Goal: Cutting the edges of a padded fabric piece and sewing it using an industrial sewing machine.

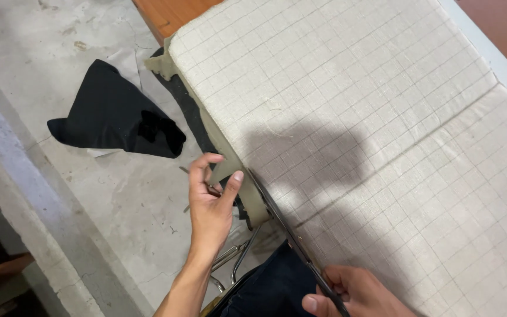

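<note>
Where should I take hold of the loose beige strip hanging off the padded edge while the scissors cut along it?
Grip the trimmed beige fabric strip at its free end just ahead of the dark metal scissors, coming from the floor side, as the left hand pinches it now. It curls off the grid-lined beige cushion, so that end stands clear.

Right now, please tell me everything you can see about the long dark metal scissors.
The long dark metal scissors lie slanted along the near edge of the pale gridded cloth, blades narrow and dark, tips pointing up-left toward the left hand. The right hand grips the handles at the bottom; the handle loops are mostly hidden. The blades meet a beige fabric strip that the left hand pinches.
</note>
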